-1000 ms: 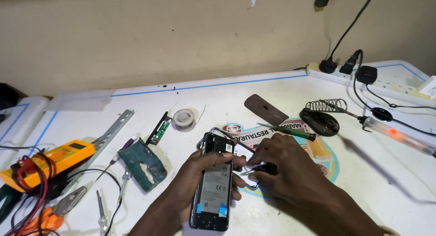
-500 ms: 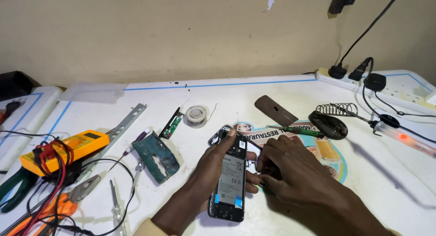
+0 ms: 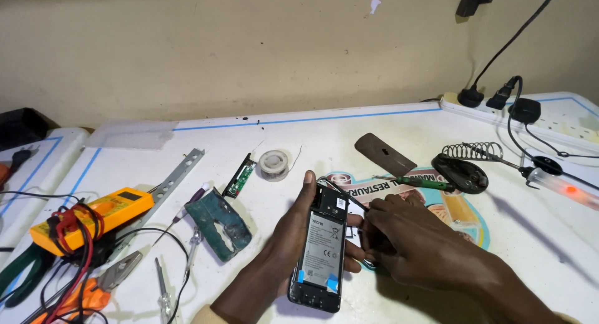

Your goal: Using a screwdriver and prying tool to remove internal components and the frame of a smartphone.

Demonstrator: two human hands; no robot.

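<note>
An opened black phone (image 3: 322, 248) with its back cover off and the battery showing lies on the white table. My left hand (image 3: 288, 236) grips it along its left edge, thumb up near the top. My right hand (image 3: 412, 240) rests against the phone's right side with the fingers curled; a bit of metal shows under them, and I cannot tell what it is. A green-handled screwdriver (image 3: 415, 182) lies just beyond my right hand.
A yellow multimeter (image 3: 100, 215) with red and black leads, pliers (image 3: 93, 286), a solder spool (image 3: 274, 164), a small green circuit board (image 3: 240, 177), a worn teal piece (image 3: 218, 223), a dark back cover (image 3: 385, 154), a soldering iron stand (image 3: 465, 168) and a power strip (image 3: 499, 106) surround the phone.
The view has shifted, so the phone and hands sit further right in frame. My right hand stays against the phone's right side, fingers curled tighter.
</note>
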